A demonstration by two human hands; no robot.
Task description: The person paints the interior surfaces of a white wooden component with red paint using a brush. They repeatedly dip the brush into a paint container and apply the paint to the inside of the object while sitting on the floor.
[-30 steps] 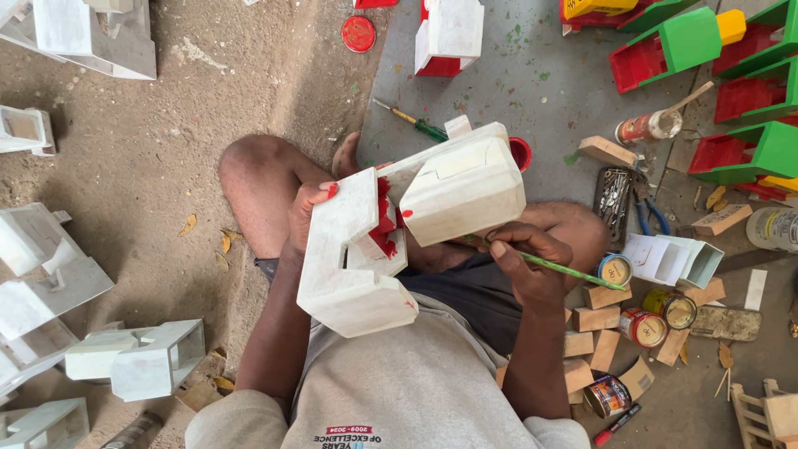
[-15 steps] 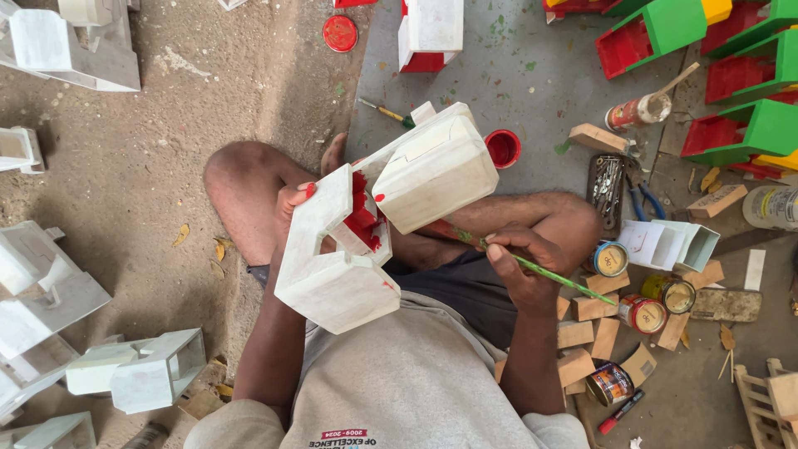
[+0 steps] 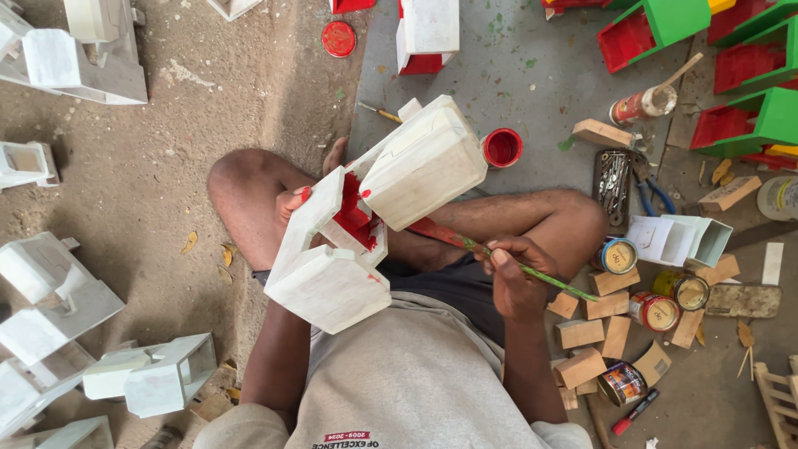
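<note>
Hands both grip: the left hand (image 3: pixel 293 206) clasps a white-primed wooden toy truck (image 3: pixel 376 204) raised over the lap, while the right hand (image 3: pixel 514 273), just right of the truck, pinches a thin green-handled paintbrush (image 3: pixel 499 254) whose red tip reaches into its red-painted recess.

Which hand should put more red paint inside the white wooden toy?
Probably the right hand: it grips the paintbrush, whose tip is near the toy's red inside. The left hand holds the white toy up.
</note>
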